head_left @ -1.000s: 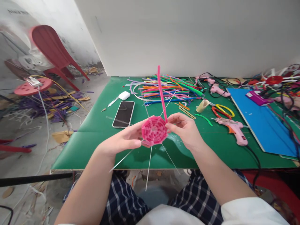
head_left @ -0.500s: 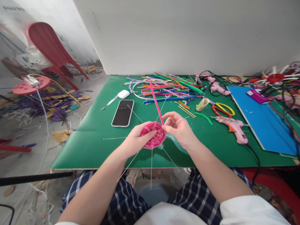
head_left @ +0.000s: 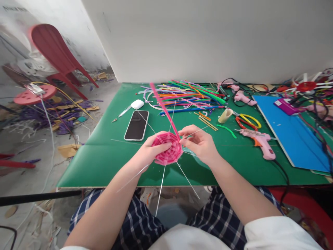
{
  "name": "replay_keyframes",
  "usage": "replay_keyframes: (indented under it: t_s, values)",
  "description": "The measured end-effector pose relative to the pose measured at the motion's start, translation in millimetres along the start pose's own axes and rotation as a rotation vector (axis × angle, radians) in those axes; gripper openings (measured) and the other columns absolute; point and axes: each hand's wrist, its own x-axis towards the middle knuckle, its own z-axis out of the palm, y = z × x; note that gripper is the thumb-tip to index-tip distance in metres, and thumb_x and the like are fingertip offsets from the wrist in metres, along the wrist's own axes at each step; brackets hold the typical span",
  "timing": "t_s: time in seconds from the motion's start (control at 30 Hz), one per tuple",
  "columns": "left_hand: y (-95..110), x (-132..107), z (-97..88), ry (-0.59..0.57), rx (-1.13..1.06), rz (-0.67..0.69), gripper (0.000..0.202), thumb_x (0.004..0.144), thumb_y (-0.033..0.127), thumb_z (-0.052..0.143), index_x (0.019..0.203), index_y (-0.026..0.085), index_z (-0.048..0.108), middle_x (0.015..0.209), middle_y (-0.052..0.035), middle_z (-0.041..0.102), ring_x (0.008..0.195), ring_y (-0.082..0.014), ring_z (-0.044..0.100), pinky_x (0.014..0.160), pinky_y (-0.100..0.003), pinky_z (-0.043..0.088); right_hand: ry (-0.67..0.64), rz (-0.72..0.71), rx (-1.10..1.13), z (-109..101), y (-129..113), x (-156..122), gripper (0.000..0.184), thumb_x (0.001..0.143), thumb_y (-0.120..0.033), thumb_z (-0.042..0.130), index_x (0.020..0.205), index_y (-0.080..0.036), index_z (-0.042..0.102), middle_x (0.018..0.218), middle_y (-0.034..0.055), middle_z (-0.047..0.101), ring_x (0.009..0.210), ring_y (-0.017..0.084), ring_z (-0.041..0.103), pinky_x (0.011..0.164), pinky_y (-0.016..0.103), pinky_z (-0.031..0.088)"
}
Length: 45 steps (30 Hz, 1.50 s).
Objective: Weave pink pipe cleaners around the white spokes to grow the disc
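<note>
A round pink woven disc [head_left: 168, 148] with thin white spokes sticking out all round hangs above the near edge of the green table [head_left: 104, 156]. My left hand [head_left: 147, 152] grips the disc from the left, thumb on its face. My right hand [head_left: 199, 143] pinches at the disc's right rim, where a long pink strand [head_left: 163, 108] leaves the weave. That strand slants up and to the left over the table.
A phone [head_left: 136, 125] and a white earbud case [head_left: 137, 104] lie at the left. Several coloured strands [head_left: 182, 97] are heaped at the back. Pink glue guns [head_left: 258, 142], scissors [head_left: 247, 121], a tape roll [head_left: 225, 116] and a blue board [head_left: 291, 132] sit right.
The free pink strand has swung from nearly upright to leaning left. The disc has turned a little in my hands, and both hands have shifted slightly left.
</note>
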Motion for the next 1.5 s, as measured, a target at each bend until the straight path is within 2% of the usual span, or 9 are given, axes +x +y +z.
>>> replay_keyframes:
  t_s: [0.17,0.33,0.53,0.63,0.87,1.07,1.23,1.33,1.5]
  values:
    - [1.9,-2.0,-1.8,-0.052,-0.025,-0.067,0.026,0.065,0.024,0.073,0.09,0.022,0.064,0.08,0.0021,0.068,0.07,-0.0132,0.063,0.064,-0.022,0.049,-0.084,-0.116,-0.056,-4.3,-1.8,-1.5,0.017,0.078,-0.021,0.063,0.093,-0.029,0.067,0.096,0.0007,0.056,0.08,0.011,0.056,0.06,0.023,0.046]
    - [2.1,-3.2,-3.1,-0.097,-0.03,-0.082,0.024,0.067,0.023,0.072,0.09,0.022,0.063,0.08,0.0029,0.067,0.071,-0.0122,0.061,0.065,-0.021,0.047,-0.215,-0.132,-0.199,-11.2,-9.5,-0.9,0.023,0.083,-0.022,0.057,0.102,-0.032,0.065,0.104,0.0024,0.056,0.092,0.014,0.056,0.067,0.025,0.049]
    - [2.4,-3.0,-2.5,-0.094,-0.02,-0.064,0.026,0.067,0.024,0.072,0.091,0.022,0.063,0.083,0.0016,0.067,0.073,-0.0126,0.061,0.067,-0.022,0.047,-0.177,-0.142,-0.256,-13.0,-10.6,1.3,0.022,0.08,-0.025,0.062,0.1,-0.031,0.067,0.1,0.0017,0.058,0.079,0.011,0.058,0.063,0.023,0.05]
    - [2.8,-3.3,-2.1,-0.087,0.0,-0.05,0.026,0.068,0.025,0.072,0.092,0.022,0.062,0.083,0.0014,0.066,0.073,-0.0129,0.061,0.067,-0.022,0.047,-0.158,-0.167,-0.285,-13.2,-9.7,2.2,0.022,0.078,-0.026,0.064,0.099,-0.03,0.068,0.097,0.0023,0.06,0.085,0.013,0.059,0.066,0.024,0.05]
    - [5.6,-7.2,0.2,-0.154,0.095,0.092,0.02,0.074,0.026,0.067,0.092,0.022,0.061,0.083,0.002,0.065,0.071,-0.0118,0.061,0.067,-0.021,0.048,-0.11,-0.264,-0.366,-14.1,-15.9,1.6,0.022,0.077,-0.028,0.064,0.099,-0.028,0.068,0.103,0.0043,0.06,0.099,0.017,0.058,0.088,0.036,0.047]
    - [13.4,-16.5,5.0,-0.187,0.264,0.276,0.017,0.076,0.021,0.064,0.092,0.023,0.06,0.084,0.0034,0.063,0.074,-0.0097,0.06,0.067,-0.017,0.048,-0.122,-0.448,-0.525,-16.6,-32.7,-0.8,0.017,0.082,-0.027,0.059,0.097,-0.026,0.066,0.108,0.0028,0.066,0.122,0.023,0.045,0.099,0.045,0.039]
    - [20.5,-25.6,11.3,-0.169,0.35,0.366,0.015,0.079,0.019,0.061,0.093,0.024,0.059,0.087,0.0037,0.062,0.076,-0.0081,0.059,0.067,-0.014,0.047,-0.033,-0.548,-0.565,-16.6,-42.7,-4.0,0.01,0.079,-0.024,0.063,0.089,-0.024,0.065,0.084,0.0007,0.071,0.097,0.02,0.06,0.091,0.039,0.046]
    - [21.5,-28.1,13.9,-0.146,0.379,0.4,0.014,0.081,0.019,0.059,0.093,0.025,0.059,0.087,0.0041,0.061,0.077,-0.0077,0.058,0.069,-0.013,0.047,0.015,-0.59,-0.561,-15.5,-44.5,-4.7,0.007,0.078,-0.022,0.063,0.085,-0.023,0.066,0.077,0.0006,0.07,0.083,0.018,0.062,0.085,0.039,0.048]
    - [19.5,-30.8,16.3,-0.127,0.329,0.321,0.015,0.081,0.024,0.058,0.096,0.025,0.058,0.087,0.002,0.061,0.072,-0.011,0.06,0.056,-0.016,0.051,0.028,-0.576,-0.522,-14.1,-46.2,-5.7,0.008,0.076,-0.017,0.065,0.084,-0.02,0.066,0.075,0.0019,0.069,0.073,0.015,0.062,0.076,0.035,0.05]
